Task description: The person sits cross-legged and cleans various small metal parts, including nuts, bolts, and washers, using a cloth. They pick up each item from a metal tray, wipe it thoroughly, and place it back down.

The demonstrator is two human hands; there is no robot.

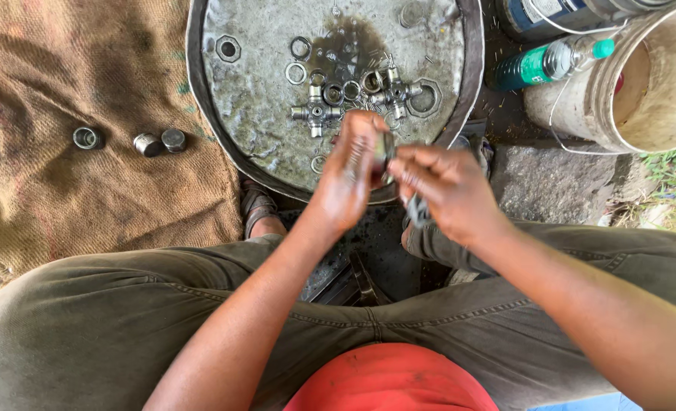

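Observation:
My left hand (351, 171) and my right hand (446, 186) meet over the near rim of a round metal tray (262, 114). Between them is a small round metal bearing cup (387, 148), pinched by my left fingers while my right fingertips touch it. A dark metal piece (418, 211) hangs below my right palm. On the tray lie two cross-shaped metal joints (317, 113) (396, 91), several rings and washers, a hex nut (227, 48) and a dark oily patch (353, 46).
Three small metal caps (87, 138) (147, 144) (174, 139) lie on burlap sacking (64, 91) at left. A white bucket (642, 84), a green-labelled plastic bottle (551, 61) and a blue can (543, 15) stand at right. My knees spread below; a sandalled foot (258, 209) rests by the tray.

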